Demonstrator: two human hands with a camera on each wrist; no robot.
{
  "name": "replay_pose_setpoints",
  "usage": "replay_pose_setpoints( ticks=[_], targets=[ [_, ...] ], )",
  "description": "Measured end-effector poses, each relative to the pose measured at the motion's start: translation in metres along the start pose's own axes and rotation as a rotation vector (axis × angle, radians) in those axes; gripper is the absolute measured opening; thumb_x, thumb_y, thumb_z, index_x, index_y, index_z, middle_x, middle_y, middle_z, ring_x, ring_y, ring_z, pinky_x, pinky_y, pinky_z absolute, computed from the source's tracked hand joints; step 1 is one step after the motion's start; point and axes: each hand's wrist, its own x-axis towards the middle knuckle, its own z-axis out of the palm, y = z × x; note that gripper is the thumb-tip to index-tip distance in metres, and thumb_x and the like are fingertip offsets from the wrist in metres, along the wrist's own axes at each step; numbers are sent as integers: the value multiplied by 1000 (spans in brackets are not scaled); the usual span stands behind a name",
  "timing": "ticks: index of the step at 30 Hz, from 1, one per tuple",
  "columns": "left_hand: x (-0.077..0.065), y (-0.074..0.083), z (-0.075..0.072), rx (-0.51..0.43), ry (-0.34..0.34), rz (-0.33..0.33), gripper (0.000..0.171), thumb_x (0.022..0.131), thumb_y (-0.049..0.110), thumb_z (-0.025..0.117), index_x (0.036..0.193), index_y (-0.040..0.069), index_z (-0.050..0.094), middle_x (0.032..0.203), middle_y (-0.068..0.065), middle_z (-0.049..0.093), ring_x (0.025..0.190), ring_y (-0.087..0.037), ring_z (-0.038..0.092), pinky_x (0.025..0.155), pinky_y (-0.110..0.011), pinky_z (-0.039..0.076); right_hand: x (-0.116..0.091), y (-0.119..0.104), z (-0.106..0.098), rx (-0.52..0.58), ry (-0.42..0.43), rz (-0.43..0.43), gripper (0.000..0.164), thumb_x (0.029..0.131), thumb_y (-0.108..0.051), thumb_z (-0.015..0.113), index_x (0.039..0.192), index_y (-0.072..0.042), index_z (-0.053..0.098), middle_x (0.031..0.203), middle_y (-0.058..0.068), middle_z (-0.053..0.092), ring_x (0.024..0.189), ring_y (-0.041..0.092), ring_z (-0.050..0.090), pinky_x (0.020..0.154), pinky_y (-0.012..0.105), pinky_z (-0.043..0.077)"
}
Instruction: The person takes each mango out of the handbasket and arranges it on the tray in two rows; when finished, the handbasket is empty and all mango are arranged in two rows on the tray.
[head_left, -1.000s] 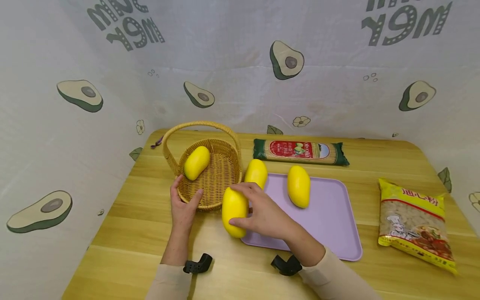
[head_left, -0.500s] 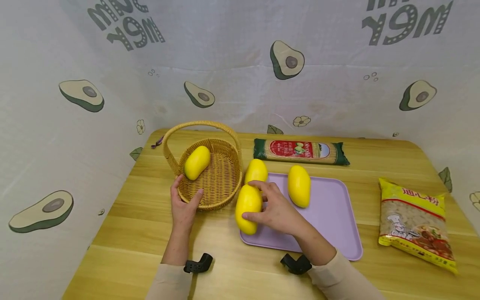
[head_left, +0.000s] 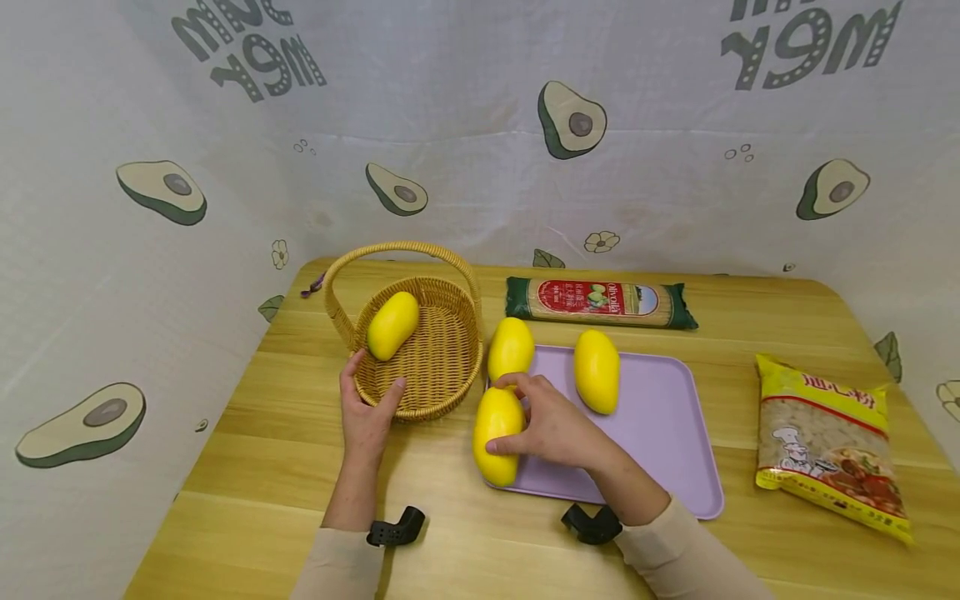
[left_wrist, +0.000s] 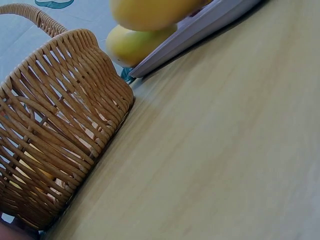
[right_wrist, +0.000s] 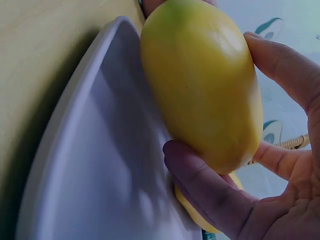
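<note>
The yellow mango (head_left: 495, 429) is clamped in the fingers of your right hand (head_left: 555, 427) at the 8 o'clock edge of the lilac tray (head_left: 652, 433). From it, a second mango (head_left: 512, 348) sits at 12 o'clock, a third mango (head_left: 597, 372) at 2. At 10, the wicker basket (head_left: 446, 367) holds a fourth mango (head_left: 393, 326); your left hand (head_left: 368, 423) touches the basket's rim, fingers apart.

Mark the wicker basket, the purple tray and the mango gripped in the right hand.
Wicker basket (left_wrist: 65, 125): left wrist view, on its woven outer wall.
Purple tray (head_left: 656, 437): head view, on its bare floor.
Gripped mango (right_wrist: 202, 85): right wrist view, on the middle of its side.
</note>
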Motion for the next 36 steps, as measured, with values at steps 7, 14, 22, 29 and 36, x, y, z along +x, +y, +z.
replay_pose_setpoints(
  ticks=[7,14,22,29,36],
  targets=[
    [0,1,-1,0,-2,-12,77,87,9,78,152,13,37,166,-7,24,157,-26,17,128,-53,7,2,2,3,-16,-21,-6,84,70,-47,93,139,-22,53,124,10,55,103,22,51,85,37,47],
    [0,0,1,-4,3,-3,76,87,8,77,152,13,38,166,-8,25,157,-28,17,128,-53,8,2,3,3,-40,-8,-5,83,70,-46,93,139,-21,53,121,9,57,106,21,51,87,39,47],
    [0,0,1,-17,-6,-11,77,87,8,77,152,15,37,166,-6,25,156,-25,19,128,-50,11,3,3,5,-53,-7,8,84,70,-48,92,139,-22,54,119,7,57,105,20,51,88,39,47],
    [-1,0,0,-20,-13,-13,77,87,8,77,153,15,36,167,-6,23,157,-25,17,128,-51,9,1,6,2,-81,-8,-14,81,71,-49,91,138,-22,55,122,6,61,110,20,54,92,42,49],
    [-1,0,0,-26,-14,-19,77,88,9,76,153,15,36,167,-5,21,157,-25,17,128,-50,11,1,6,0,-66,-23,-9,81,73,-47,91,140,-20,54,127,8,62,116,23,56,94,44,50]
  ],
)
